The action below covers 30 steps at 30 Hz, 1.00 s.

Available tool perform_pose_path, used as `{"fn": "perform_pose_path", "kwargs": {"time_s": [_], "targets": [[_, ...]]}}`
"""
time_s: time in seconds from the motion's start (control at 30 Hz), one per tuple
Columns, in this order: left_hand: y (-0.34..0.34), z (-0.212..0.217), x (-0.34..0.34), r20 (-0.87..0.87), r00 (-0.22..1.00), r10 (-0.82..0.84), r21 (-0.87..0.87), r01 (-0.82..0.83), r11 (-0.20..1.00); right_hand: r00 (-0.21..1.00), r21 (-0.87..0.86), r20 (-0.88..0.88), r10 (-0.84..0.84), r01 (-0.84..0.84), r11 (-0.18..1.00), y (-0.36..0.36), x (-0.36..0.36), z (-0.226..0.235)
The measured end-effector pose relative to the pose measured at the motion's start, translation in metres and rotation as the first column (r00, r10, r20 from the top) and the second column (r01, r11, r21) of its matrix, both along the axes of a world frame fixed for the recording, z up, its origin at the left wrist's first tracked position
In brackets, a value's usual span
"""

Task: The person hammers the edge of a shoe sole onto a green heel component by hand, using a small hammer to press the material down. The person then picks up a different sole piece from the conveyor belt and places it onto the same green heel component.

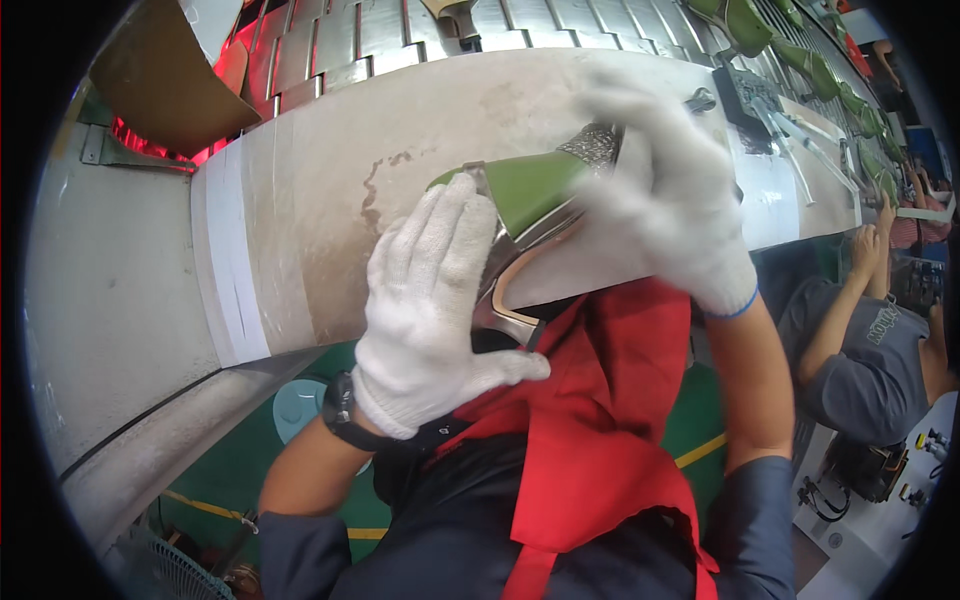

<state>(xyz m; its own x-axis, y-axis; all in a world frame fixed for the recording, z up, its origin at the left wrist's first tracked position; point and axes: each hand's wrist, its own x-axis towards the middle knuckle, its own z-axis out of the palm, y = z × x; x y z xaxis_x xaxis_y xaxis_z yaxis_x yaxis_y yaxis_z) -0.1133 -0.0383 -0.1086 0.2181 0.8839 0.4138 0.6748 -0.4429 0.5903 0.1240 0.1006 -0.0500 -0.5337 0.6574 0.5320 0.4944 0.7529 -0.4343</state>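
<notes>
A green shoe last (530,188) lies on the pale worktop in front of me, with shiny silver straps around it and a grey, glittery piece (592,146) at its far right end. A tan-edged, curved silver part (508,290) extends toward my body. My left hand (430,300), in a white knitted glove, lies along the left side of the last, its fingers straight and the thumb stretched out toward my apron. Over the glittery end is my right hand (670,190), also gloved. Motion blurs its fingers, so any grip there is hidden.
Metal conveyor slats (385,35) run behind the worktop (310,200). A brown curved panel (165,80) stands at far left. Hand tools (790,135) and a dark block (745,100) lie right. Beyond are several green lasts (805,65) and a co-worker's arm (850,290).
</notes>
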Motion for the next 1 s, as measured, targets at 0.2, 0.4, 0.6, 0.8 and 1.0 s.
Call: {"fn": "perform_pose_path", "kwargs": {"time_s": [0.2,0.4,0.6,0.8,1.0], "targets": [[0.021,0.018,0.003,-0.073,0.997,-0.028,-0.018,0.027,0.999,0.852,-0.041,-0.003,-0.523,0.523,0.851,0.011,0.081,-0.040],[0.067,0.046,0.030,-0.042,0.993,-0.111,-0.173,0.102,0.980,0.780,0.169,0.385,-0.493,0.466,0.869,0.007,0.070,-0.029],[0.075,0.045,0.029,-0.070,0.983,-0.172,-0.182,0.157,0.971,0.980,-0.358,-0.049,-0.195,0.165,0.919,-0.040,0.058,-0.010],[0.081,0.054,0.029,-0.113,0.972,-0.204,-0.215,0.177,0.960,0.621,-0.656,-0.660,-0.423,-0.203,0.727,-0.075,0.026,-0.023],[0.082,0.053,0.025,-0.105,0.974,-0.202,-0.211,0.177,0.961,0.568,-0.675,-0.688,-0.452,-0.272,0.685,-0.073,0.017,-0.023]]}}
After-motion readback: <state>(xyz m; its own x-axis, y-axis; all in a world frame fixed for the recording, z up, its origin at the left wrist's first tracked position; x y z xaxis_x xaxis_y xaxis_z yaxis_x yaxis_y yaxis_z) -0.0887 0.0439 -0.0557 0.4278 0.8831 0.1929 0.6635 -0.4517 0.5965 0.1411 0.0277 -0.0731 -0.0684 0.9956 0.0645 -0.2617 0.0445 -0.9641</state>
